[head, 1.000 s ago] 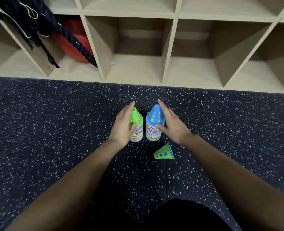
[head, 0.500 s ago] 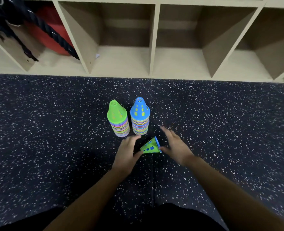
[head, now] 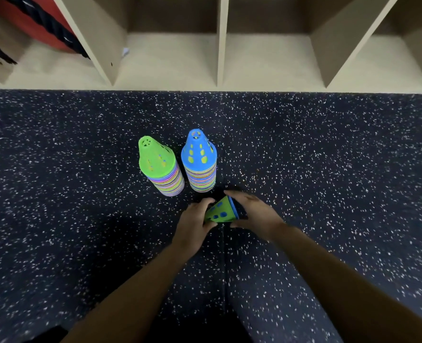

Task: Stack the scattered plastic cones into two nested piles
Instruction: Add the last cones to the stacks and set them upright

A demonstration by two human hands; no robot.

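Just below centre, left hand (head: 192, 225) and right hand (head: 255, 216) grip the sideways-lying green cone (head: 221, 214) at tip and rim, presumably to upright it for nesting onto the green-topped pile (head: 160, 167) or blue-topped pile (head: 200, 162) beyond.

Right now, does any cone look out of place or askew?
Yes. One green cone, a blue rim showing at its wide end, lies on its side, nearer the person than the green-topped pile and the blue-topped pile, both upright. The left hand grips its tip; the right hand holds its wide end.
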